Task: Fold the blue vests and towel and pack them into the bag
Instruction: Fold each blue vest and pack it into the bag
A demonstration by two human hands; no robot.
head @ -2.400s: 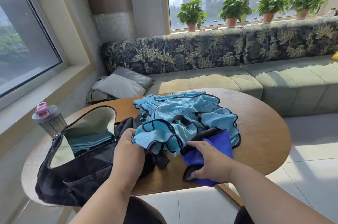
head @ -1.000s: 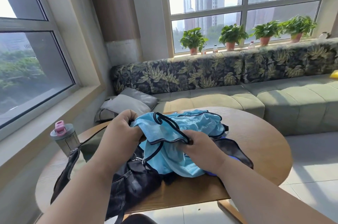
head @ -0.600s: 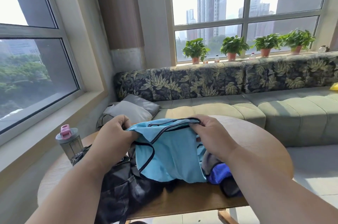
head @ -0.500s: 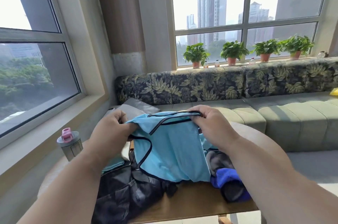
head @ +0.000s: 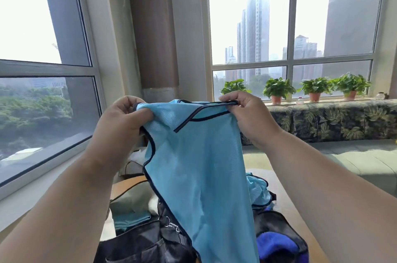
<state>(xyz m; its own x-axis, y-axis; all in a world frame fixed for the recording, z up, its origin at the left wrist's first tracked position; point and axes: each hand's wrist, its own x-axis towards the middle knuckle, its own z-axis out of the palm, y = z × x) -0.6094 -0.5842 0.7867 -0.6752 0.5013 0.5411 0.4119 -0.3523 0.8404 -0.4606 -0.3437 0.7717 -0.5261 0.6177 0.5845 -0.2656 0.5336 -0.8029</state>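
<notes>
A sofa and potted plants are seen beyond the table, where a black bag lies open below. A blue vest is held up by its top edge — long axis hanging straight down over the bag. It is pinched at one shoulder by the left hand, at the other by the right hand. A towel is bunched lower right, beside another vest.
</notes>
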